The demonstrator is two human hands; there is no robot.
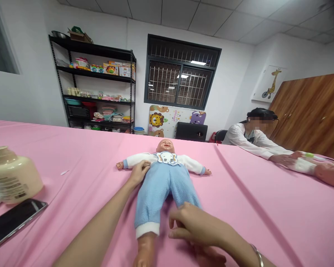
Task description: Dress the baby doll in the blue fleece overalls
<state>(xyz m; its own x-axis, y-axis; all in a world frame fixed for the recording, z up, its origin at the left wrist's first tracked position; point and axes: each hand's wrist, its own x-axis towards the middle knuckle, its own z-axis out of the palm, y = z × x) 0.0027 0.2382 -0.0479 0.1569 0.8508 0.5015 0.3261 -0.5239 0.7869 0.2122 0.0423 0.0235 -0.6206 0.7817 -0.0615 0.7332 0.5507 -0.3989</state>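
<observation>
A baby doll [165, 178] lies on its back on the pink-covered table, arms spread and legs toward me. It wears a white-sleeved top with an elephant face on the chest and light blue fleece trousers [153, 196] with white cuffs. My left hand [140, 171] is at the doll's side near the waist, its fingers bent and closed on the edge of the clothing. Over the doll's other lower leg is my right hand [193, 222], fingers curled and thumb apart, with nothing visible in it. That hand hides the cuff; the foot shows beneath my forearm.
A cream pump bottle [15, 176] and a black phone [15, 222] are on the left of the pink table [83, 155]. At right, a person [247, 133] handles another doll [328, 172]. A shelf rack [100, 79] with toys and folded cloths stands behind.
</observation>
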